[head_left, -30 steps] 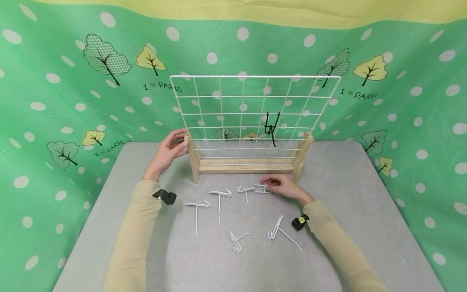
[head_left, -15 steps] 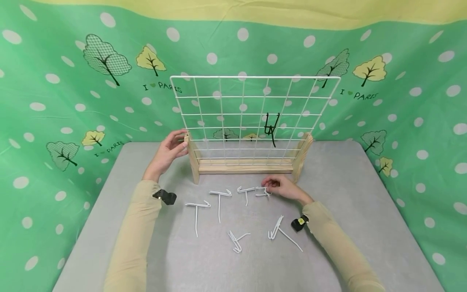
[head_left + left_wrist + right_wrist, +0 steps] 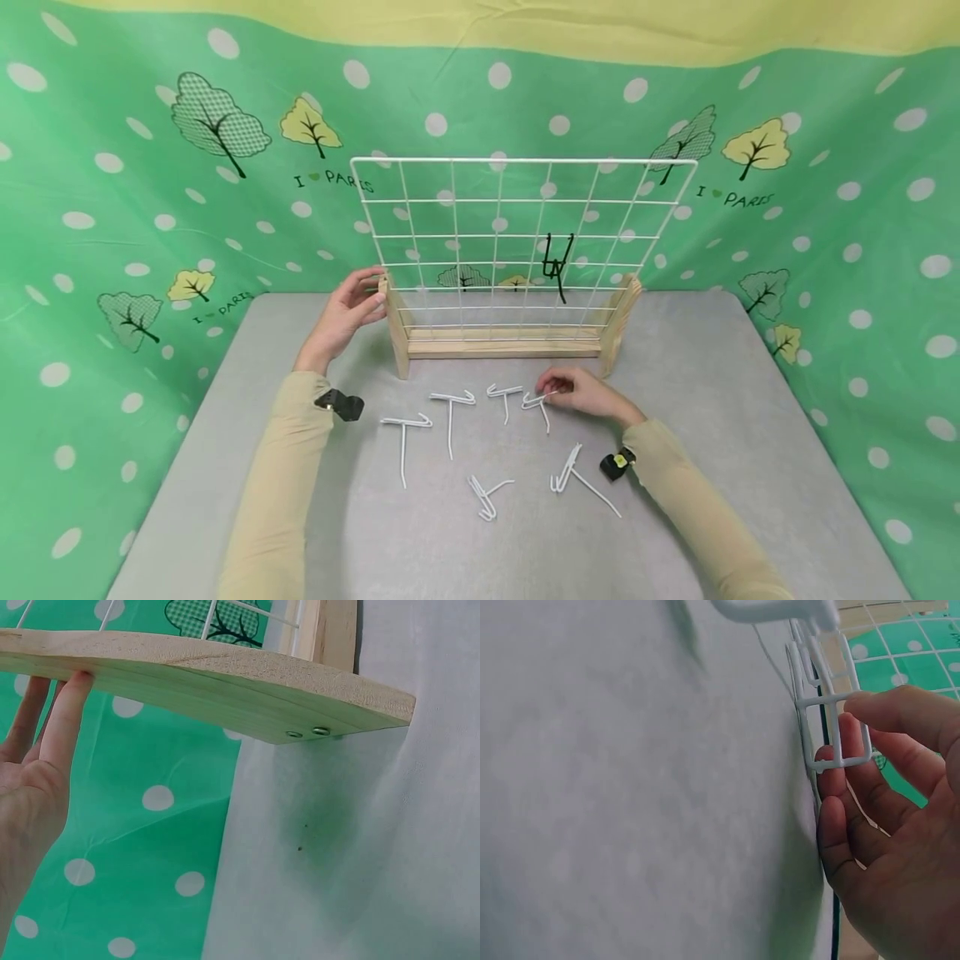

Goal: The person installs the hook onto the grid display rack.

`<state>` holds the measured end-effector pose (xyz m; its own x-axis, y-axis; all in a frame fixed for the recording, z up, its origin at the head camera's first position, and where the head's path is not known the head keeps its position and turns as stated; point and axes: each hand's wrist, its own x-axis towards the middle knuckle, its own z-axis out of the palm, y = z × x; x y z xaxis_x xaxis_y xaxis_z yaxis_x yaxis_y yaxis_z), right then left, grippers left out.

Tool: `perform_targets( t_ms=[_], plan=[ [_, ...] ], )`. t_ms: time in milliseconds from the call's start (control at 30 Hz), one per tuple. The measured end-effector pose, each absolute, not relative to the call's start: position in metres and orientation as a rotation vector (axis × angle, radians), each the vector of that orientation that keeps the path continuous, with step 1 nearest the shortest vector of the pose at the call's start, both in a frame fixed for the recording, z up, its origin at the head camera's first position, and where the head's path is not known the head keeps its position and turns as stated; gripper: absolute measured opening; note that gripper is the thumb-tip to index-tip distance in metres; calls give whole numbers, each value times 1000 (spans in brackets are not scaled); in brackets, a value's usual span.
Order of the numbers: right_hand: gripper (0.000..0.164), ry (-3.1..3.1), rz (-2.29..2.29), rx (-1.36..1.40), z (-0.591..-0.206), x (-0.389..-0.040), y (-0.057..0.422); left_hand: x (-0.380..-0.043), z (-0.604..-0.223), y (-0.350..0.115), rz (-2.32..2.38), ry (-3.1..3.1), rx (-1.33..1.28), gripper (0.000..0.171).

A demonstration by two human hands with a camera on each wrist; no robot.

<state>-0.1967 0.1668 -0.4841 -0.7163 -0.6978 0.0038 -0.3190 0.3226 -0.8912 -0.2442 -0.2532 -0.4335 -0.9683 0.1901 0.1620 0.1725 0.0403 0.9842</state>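
Observation:
In the head view, my left hand [image 3: 341, 321] touches the left wooden side of a stand [image 3: 502, 344] that holds a white wire grid [image 3: 498, 202] upright. The left wrist view has its straight fingers [image 3: 67, 724] against the outer face of the wooden side [image 3: 217, 686]. My right hand [image 3: 585, 393], low in front of the stand, pinches a white wire hook [image 3: 536, 402] between thumb and fingers. The right wrist view shows the thumb on the frame of this hook [image 3: 834, 731]. A black hook [image 3: 555, 265] hangs on the grid, right of its middle.
More white hooks lie spread on the grey table: one [image 3: 506, 392] just left of the right hand, others [image 3: 452, 400] [image 3: 407, 423] farther left. Two, a short hook [image 3: 483, 498] and a long hook [image 3: 573, 468], lie nearer the front. A green dotted curtain [image 3: 480, 100] stands behind.
My right hand has moved slightly toward the front and turned the white hook, so its long prong now points forward. My left hand has stayed on the stand's side.

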Motion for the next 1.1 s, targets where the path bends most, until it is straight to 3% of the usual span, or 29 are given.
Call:
perform_targets(
  t_ms=[333, 833, 1100],
  plan=[
    [19, 2202, -1350, -920, -485, -192, 165, -230, -415, -244, 2133, 2251, 416, 39],
    [13, 2326, -1310, -932, -483, -191, 162, -244, -435, -251, 2161, 2254, 394, 39],
    [10, 2378, -1380, -843, -514, -200, 166, -243, -436, -252, 2170, 2245, 394, 39]
  ],
)
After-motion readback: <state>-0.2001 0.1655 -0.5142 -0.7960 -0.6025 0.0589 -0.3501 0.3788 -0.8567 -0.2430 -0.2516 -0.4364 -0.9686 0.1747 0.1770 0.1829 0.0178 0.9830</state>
